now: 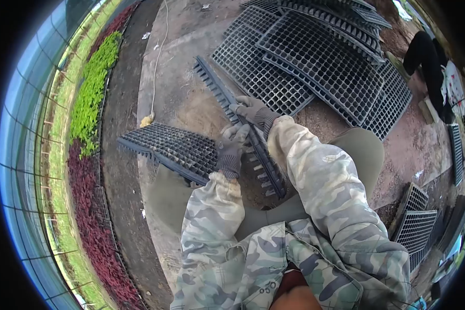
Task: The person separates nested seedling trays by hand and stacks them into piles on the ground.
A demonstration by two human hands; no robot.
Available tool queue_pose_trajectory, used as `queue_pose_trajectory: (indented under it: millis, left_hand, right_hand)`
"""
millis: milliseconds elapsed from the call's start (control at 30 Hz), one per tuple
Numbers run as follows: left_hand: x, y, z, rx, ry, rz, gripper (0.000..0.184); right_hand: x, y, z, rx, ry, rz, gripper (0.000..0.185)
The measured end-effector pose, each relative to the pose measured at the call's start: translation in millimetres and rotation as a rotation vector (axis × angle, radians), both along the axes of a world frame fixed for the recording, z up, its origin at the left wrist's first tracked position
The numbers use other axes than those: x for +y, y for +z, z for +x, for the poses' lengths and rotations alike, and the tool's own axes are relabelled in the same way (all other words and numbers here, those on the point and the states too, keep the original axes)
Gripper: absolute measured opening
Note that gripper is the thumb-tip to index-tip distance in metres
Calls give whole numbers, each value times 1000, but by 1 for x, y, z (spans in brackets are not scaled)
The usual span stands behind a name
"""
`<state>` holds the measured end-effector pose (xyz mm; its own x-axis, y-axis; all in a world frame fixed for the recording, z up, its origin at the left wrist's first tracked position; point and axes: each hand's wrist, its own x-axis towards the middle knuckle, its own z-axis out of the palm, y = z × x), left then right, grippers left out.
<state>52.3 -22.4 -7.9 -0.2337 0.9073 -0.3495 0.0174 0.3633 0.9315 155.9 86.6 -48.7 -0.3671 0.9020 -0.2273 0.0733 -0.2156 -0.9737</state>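
Observation:
A black plastic seedling tray [215, 86] stands tilted on its edge in front of me, its cell bottoms showing along one side. My gloved right hand [257, 113] is closed round its upper edge near the middle. Just below, my gloved left hand [231, 148] grips the same tray, with its fingers against the rim. Beside my left wrist another seedling tray [168, 146] lies slanted over my knee, with soil-coloured dirt on its cells. Loose brown soil [199, 112] is spread on the ground behind the held tray.
Several black seedling trays [323, 57] are heaped at the far right, with more trays [417, 227] at lower right. A white cord [161, 49] runs along the ground on the left. Beyond it grow green plants [93, 90] and red plants [90, 212]. Another person's dark-clothed leg [423, 59] shows at right.

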Motion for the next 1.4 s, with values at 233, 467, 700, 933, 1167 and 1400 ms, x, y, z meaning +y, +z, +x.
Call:
queue_pose_trajectory:
  millis: [233, 467, 700, 933, 1167, 1400]
  left_hand:
    - [-2, -24, -14, -429, -15, -3, 37]
    - [-1, -17, -9, -469, 126, -236, 29]
    - [-1, -22, -2, -587, 234, -64, 27]
    - [1, -15, 11, -586, 274, 53, 23]
    - [0, -21, 20, -701, 494, 90, 36]
    - [2, -29, 23, -415, 556, 211, 39]
  right_hand:
    - [-6, 18, 3, 17, 53, -63, 55]
    - [-1, -1, 7, 163, 57, -89, 50]
    - [-2, -1, 3, 249, -13, -139, 43]
    - [-21, -15, 8, -133, -54, 101, 60]
    - [-57, 32, -7, -698, -47, 505, 43]
    - [-60, 43, -16, -909, -28, 602, 40]
